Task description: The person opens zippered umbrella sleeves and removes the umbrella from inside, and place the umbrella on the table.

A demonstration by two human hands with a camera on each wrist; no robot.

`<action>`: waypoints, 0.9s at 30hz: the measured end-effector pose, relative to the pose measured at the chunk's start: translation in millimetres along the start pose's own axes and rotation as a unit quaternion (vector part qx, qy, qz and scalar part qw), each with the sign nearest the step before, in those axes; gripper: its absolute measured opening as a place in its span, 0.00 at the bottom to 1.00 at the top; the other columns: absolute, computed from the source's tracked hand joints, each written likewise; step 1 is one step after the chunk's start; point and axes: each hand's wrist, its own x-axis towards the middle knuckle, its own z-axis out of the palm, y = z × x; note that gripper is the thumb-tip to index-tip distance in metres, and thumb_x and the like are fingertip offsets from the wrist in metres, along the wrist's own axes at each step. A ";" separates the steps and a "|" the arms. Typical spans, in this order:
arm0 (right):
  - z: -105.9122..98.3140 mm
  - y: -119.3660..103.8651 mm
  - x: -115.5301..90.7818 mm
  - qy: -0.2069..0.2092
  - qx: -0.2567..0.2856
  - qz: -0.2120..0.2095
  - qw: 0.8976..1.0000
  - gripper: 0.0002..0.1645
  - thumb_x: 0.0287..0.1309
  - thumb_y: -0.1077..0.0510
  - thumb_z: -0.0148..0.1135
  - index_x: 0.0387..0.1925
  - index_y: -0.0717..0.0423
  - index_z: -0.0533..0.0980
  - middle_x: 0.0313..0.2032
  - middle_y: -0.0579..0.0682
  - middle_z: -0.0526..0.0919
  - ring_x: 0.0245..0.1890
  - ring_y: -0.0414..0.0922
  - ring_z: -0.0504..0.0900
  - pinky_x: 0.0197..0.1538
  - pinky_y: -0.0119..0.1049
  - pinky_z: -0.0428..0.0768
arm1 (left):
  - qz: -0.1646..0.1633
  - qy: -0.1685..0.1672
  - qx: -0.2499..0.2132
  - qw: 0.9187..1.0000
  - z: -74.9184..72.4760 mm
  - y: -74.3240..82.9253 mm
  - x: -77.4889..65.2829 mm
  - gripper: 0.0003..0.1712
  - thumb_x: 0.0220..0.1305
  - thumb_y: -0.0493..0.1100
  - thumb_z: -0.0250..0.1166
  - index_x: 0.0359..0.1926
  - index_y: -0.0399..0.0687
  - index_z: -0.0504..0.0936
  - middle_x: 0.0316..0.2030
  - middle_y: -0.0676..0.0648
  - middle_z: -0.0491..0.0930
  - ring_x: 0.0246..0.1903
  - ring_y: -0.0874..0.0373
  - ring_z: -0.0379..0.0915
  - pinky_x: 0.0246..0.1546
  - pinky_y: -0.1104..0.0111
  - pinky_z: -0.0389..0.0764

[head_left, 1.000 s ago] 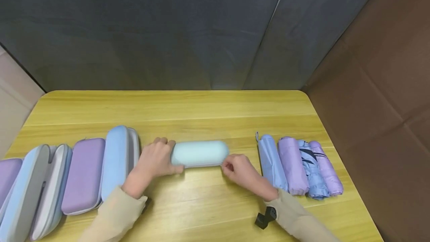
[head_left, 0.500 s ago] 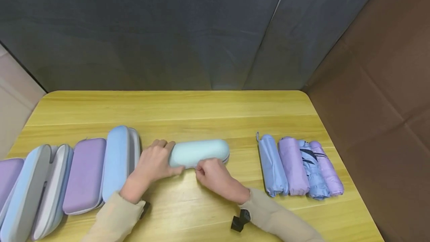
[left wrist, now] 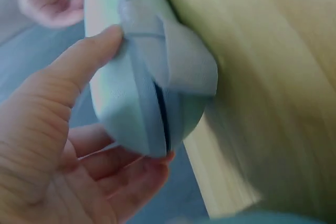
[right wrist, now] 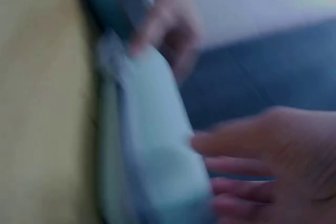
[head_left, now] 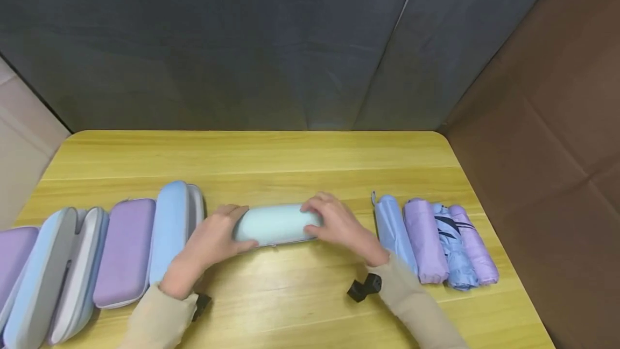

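Note:
A pale mint zippered hard case (head_left: 273, 224) lies crosswise in the middle of the wooden table. My left hand (head_left: 213, 238) grips its left end, thumb along the near side and fingers on the far side. At the other end my right hand (head_left: 339, 225) holds the case between thumb and fingers. The left wrist view shows a fabric loop (left wrist: 190, 61) beside the zip seam and a dark slit in the seam near the rounded end. In the blurred right wrist view, the right fingers (right wrist: 231, 137) are at the case's side.
On the left stand several cases, among them a purple case (head_left: 127, 252) and a blue case (head_left: 169, 225). Folded umbrellas lie in a row on the right, including a blue umbrella (head_left: 394, 236) and a purple umbrella (head_left: 426, 241). A dark partition (head_left: 242, 47) rises behind the table.
My right hand slid left along the case's near edge, then went back right and now spreads over the right end. The case has shifted slightly left with my left hand still on it.

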 end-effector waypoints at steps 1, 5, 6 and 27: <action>-7.3 7.8 -1.2 -0.024 0.009 0.001 1.000 0.24 0.47 0.58 0.71 0.48 0.57 0.77 0.43 0.53 0.78 0.44 0.47 0.76 0.46 0.39 0.77 | -0.009 -0.007 -0.019 1.000 -3.3 -2.0 -1.9 0.39 0.40 0.50 0.77 0.50 0.29 0.76 0.44 0.33 0.78 0.43 0.39 0.76 0.41 0.49 0.78; -22.7 36.8 -1.6 -0.138 0.094 -0.028 0.986 0.37 0.50 0.63 0.67 0.62 0.60 0.65 0.59 0.60 0.69 0.58 0.55 0.68 0.58 0.47 0.70 | -0.045 -0.012 -0.082 0.996 -13.6 -9.0 -7.2 0.35 0.41 0.41 0.77 0.50 0.26 0.76 0.43 0.31 0.78 0.37 0.42 0.78 0.36 0.54 0.80; -23.5 42.2 -0.8 -0.157 0.120 -0.035 0.980 0.37 0.51 0.65 0.65 0.63 0.61 0.63 0.60 0.61 0.68 0.58 0.55 0.68 0.58 0.46 0.71 | -0.055 -0.010 -0.094 0.994 -14.9 -9.9 -7.5 0.34 0.41 0.39 0.77 0.49 0.25 0.76 0.41 0.30 0.79 0.34 0.44 0.79 0.33 0.56 0.81; 44.7 -18.1 -54.8 0.038 0.192 0.114 0.974 0.37 0.39 0.66 0.74 0.51 0.65 0.64 0.40 0.54 0.69 0.24 0.42 0.75 0.27 0.27 0.77 | -0.237 -0.056 -0.212 0.946 3.5 6.8 70.8 0.27 0.63 0.42 0.55 0.56 0.24 0.69 0.53 0.27 0.71 0.50 0.35 0.71 0.45 0.54 0.78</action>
